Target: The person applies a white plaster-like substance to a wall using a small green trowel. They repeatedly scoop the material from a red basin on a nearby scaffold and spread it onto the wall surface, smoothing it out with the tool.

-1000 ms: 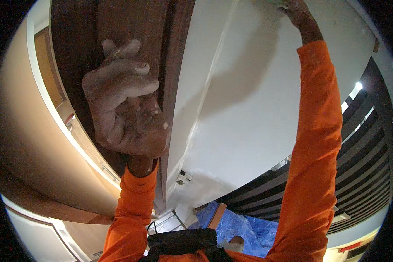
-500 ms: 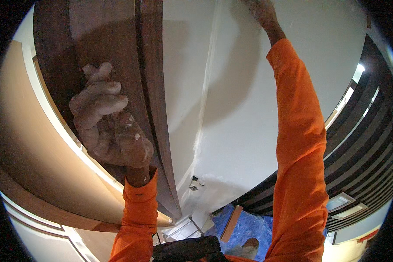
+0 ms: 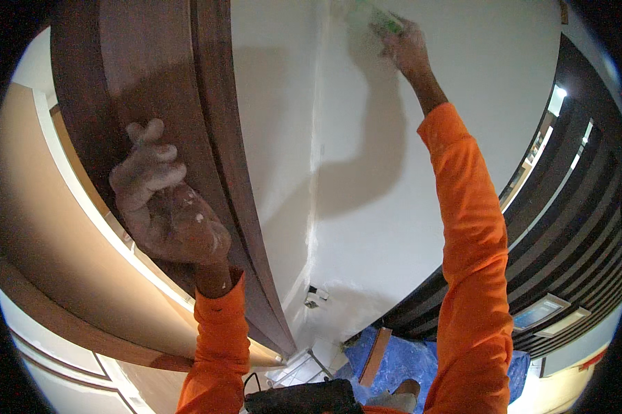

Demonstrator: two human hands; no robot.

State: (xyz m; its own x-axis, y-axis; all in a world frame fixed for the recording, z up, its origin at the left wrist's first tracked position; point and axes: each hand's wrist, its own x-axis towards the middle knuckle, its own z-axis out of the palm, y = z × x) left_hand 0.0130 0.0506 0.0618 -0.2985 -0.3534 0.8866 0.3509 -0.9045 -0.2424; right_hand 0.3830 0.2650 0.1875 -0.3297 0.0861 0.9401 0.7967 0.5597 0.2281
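Note:
Near the top, my right hand (image 3: 409, 52) grips a flat green tool (image 3: 378, 16), blurred by motion and partly cut off by the picture's upper edge; its exact kind does not show. The tool is at a pale wall (image 3: 366, 228) with a whitish vertical seam (image 3: 316, 152) left of it. At the left, my left hand (image 3: 164, 190) is raised before a dark brown wood panel (image 3: 145, 62). Its fingers are loosely curled and partly apart, with nothing visible in them. White dust and specks cover the skin. Whether it touches the panel, I cannot tell.
Far below lies a blue sheet (image 3: 411, 362) with a brown board (image 3: 375, 357) across it. A small fitting (image 3: 316, 297) sits low on the wall. Dark horizontal slats (image 3: 566, 228) line the right side, and a curved light-wood surface (image 3: 55, 207) the left.
My right hand has come down from the upper edge, bringing the green tool into view. The left hand stays raised with its fingers curled. The whole view has shifted slightly.

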